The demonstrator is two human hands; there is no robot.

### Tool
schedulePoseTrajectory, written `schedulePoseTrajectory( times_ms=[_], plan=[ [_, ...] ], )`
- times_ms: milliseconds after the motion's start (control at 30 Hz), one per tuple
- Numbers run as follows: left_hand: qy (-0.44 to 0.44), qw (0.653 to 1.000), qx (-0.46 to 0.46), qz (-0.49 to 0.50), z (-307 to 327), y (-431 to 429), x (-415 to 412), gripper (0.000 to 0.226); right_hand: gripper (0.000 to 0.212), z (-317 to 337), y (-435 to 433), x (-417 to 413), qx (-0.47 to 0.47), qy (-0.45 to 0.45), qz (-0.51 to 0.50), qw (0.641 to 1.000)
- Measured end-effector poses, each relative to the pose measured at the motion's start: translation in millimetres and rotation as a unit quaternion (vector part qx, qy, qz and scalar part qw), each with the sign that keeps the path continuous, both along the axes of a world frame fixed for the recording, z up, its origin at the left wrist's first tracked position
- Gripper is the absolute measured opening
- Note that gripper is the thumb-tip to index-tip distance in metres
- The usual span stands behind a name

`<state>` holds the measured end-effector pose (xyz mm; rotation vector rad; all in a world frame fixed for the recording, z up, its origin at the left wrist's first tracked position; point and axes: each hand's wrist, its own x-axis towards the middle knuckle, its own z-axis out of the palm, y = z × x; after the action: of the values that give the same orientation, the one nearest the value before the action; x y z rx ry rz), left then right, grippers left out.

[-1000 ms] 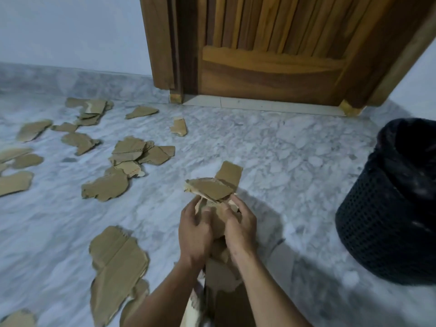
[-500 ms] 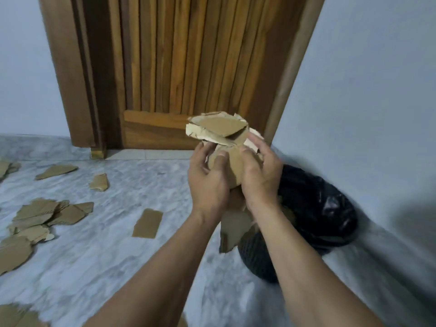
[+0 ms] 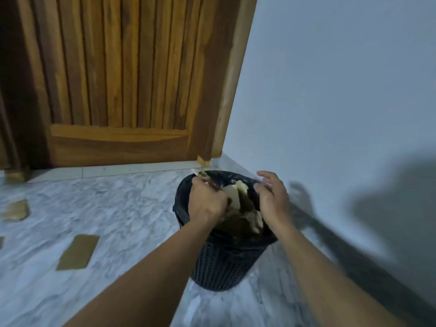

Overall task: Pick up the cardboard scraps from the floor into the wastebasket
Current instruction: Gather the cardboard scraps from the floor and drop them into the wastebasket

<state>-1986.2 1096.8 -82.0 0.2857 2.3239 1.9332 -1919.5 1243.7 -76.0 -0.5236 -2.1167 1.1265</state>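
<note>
Left hand [image 3: 207, 204] over the mouth of the wastebasket [image 3: 224, 263], fingers curled down and closed around the top of the cardboard scraps [image 3: 236, 199]. Right hand [image 3: 273, 199] just beside it at the basket's right rim, fingers spread and loose, not clamped on anything; palm faces the scraps, touching or nearly so, cannot tell which. Both forearms reach in from the lower edge of the view.

Scraps stand on edge inside the basket between the two hands, pale torn edges up, darker pieces lower down. Basket is black mesh with a black liner [image 3: 219, 177] folded over the rim, standing on the marble floor [image 3: 118, 215] near the corner where the wooden door [image 3: 118, 79] meets the pale wall [image 3: 330, 90].

Floor left of the basket: one flat rectangular scrap [image 3: 77, 252] well apart, another piece [image 3: 15, 210] near the left edge, blurred.
</note>
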Motion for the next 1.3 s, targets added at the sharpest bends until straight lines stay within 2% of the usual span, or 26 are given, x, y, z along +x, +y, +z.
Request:
schedulePoseTrajectory(
  times_ms=[100, 200, 300, 367, 433, 500, 533, 600, 667, 700, 733, 800, 900, 1000, 1167, 1300],
  plan=[
    [0.074, 0.990, -0.116, -0.020, -10, -8, 0, 0.035, 0.030, -8, -3, 7, 0.008, -0.054, 0.003, 0.998],
    [0.137, 0.980, -0.143, -0.007, -3, -18, -3, 0.032, 0.031, 1, -17, 3, 0.030, -0.053, 0.005, 0.998],
    [0.158, 0.982, -0.095, 0.033, -6, -50, -1, 0.031, 0.036, 11, -48, -9, 0.089, -0.029, 0.000, 0.996],
    [0.164, 0.979, -0.097, 0.068, -28, -91, 7, 0.028, 0.040, 1, -88, -11, 0.135, 0.003, 0.001, 0.991],
    [0.154, 0.973, -0.133, 0.104, -66, -146, 14, 0.030, 0.046, -24, -138, -6, 0.176, 0.061, 0.054, 0.981],
    [0.126, 0.962, -0.190, 0.149, -114, -213, 25, 0.036, 0.054, -69, -189, 6, 0.211, 0.061, 0.137, 0.966],
    [0.108, 0.952, -0.232, 0.170, -140, -247, 36, 0.041, 0.058, -97, -213, 17, 0.221, 0.026, 0.185, 0.957],
    [0.068, 0.920, -0.329, 0.201, -186, -311, 71, 0.060, 0.073, -155, -254, 48, 0.240, -0.110, 0.281, 0.923],
    [0.024, 0.897, -0.394, 0.201, -224, -360, 118, 0.083, 0.089, -208, -281, 71, 0.291, -0.278, 0.343, 0.849],
    [0.013, 0.893, -0.411, 0.183, -238, -377, 141, 0.091, 0.093, -231, -290, 75, 0.322, -0.326, 0.356, 0.814],
    [0.004, 0.891, -0.429, 0.152, -249, -390, 161, 0.097, 0.096, -247, -297, 73, 0.345, -0.349, 0.363, 0.792],
    [0.001, 0.875, -0.476, 0.087, -267, -402, 191, 0.109, 0.102, -266, -312, 53, 0.376, -0.361, 0.361, 0.773],
    [0.009, 0.846, -0.527, 0.081, -276, -408, 197, 0.115, 0.101, -274, -333, 16, 0.393, -0.346, 0.358, 0.773],
    [0.003, 0.832, -0.541, 0.124, -278, -412, 175, 0.104, 0.093, -281, -354, -12, 0.412, -0.326, 0.365, 0.769],
    [0.032, 0.821, -0.541, 0.179, -283, -435, 115, 0.083, 0.089, -287, -401, -63, 0.374, -0.239, 0.352, 0.824],
    [0.081, 0.817, -0.526, 0.223, -281, -457, 67, 0.089, 0.093, -286, -420, -106, 0.341, -0.202, 0.370, 0.840]
  ],
)
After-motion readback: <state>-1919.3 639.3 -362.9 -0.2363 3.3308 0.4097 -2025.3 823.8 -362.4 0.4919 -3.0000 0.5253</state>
